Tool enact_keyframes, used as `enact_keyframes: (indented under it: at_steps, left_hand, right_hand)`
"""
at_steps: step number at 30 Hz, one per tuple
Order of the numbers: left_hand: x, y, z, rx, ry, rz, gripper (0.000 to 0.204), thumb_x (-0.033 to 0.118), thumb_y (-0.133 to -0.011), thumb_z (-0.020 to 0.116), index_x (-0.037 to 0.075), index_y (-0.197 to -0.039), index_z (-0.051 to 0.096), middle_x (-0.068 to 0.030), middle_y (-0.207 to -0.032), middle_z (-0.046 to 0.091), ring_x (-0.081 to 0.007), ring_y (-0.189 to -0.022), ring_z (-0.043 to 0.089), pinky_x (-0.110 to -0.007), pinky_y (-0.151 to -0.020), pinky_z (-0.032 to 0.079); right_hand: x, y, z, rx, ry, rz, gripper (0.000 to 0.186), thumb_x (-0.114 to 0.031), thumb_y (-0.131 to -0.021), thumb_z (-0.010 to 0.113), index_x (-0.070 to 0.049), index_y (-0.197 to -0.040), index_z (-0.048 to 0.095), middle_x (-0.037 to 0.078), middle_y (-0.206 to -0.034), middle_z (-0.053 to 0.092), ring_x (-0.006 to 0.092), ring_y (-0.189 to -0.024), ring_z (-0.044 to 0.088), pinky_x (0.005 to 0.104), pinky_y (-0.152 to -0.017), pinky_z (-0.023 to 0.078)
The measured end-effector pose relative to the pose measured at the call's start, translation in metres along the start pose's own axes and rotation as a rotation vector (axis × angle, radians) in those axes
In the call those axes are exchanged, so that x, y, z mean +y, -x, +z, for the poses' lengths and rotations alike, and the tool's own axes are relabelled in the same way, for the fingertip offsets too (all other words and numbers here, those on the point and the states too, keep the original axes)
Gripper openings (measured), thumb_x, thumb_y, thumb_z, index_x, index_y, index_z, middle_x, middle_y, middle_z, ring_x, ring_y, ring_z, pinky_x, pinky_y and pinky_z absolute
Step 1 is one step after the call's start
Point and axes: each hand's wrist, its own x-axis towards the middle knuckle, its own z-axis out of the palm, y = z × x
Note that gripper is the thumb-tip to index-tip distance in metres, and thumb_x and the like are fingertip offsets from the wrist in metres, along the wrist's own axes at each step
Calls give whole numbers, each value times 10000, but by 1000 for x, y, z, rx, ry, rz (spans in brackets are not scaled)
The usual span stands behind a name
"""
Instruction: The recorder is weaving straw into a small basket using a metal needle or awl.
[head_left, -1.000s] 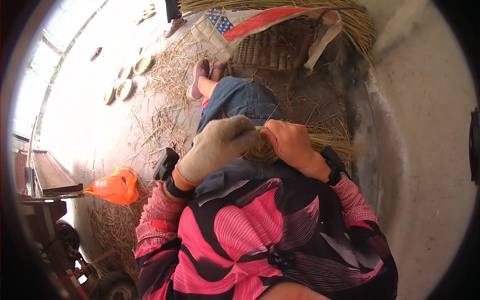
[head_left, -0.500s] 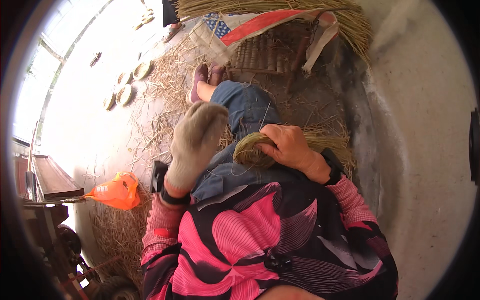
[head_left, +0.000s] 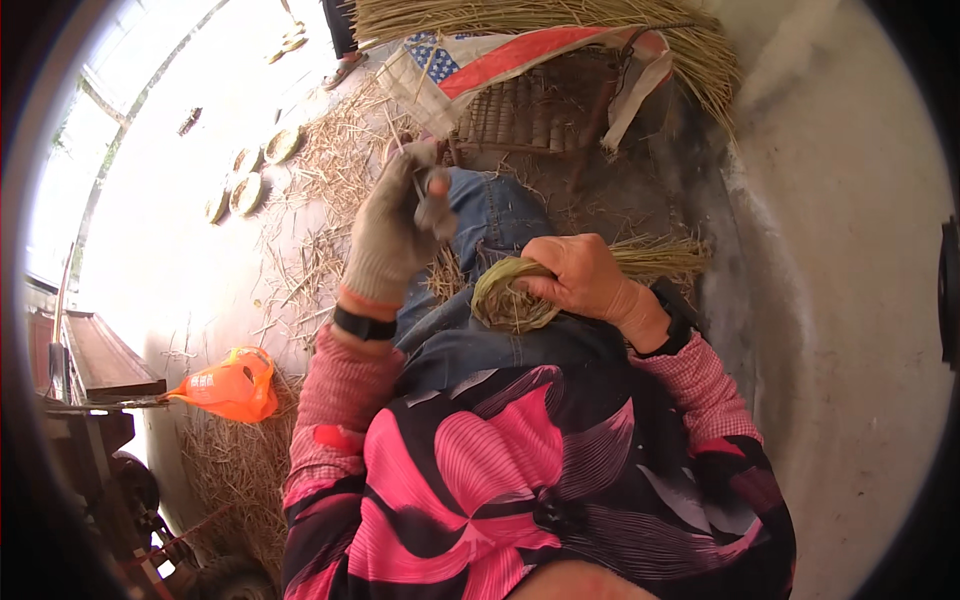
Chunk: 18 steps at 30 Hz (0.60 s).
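Observation:
My left hand, in a grey-beige knit glove, is raised over my left leg, fingers curled round something thin that I cannot make out clearly. My bare right hand grips a coiled ring of greenish straw on my lap, thumb inside the ring. Loose straw stalks stretch out to the right from behind that hand. My denim-covered legs lie under the work, and my purple shoes are mostly hidden behind the left hand.
A wooden slatted chair carries a striped sack and a straw pile. Another person's foot stands beyond. Round straw items, straw litter, an orange bag and a wheeled machine are leftward. A wall is right.
My left hand has left the coil, moving left and then up beside my shins. The coil now shows more in my right hand, which still grips it.

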Motion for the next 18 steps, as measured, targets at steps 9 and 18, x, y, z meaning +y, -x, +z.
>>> enact_keyframes:
  at_steps: [9, 18]
  left_hand:
    - [23, 56, -60, -561, -1947, 188, 271, 202, -872, 682, 87, -1113, 635, -121, -869, 660, -344, -760, 634, -370, -669, 509]
    - [-27, 55, -26, 138, -306, 51, 326, 324, -993, 529, 96, -759, 515, -28, -770, 604, -155, -714, 581, -308, -570, 455]
  right_hand:
    - [3, 15, 2, -136, -315, 213, 308, -386, -866, 675, -93, -886, 582, 129, -775, 628, 365, -737, 629, 427, -614, 488]
    - [-8, 15, 24, 19, -61, 136, 320, -348, -985, 523, -66, -858, 605, 128, -726, 618, 354, -681, 632, 412, -591, 500]
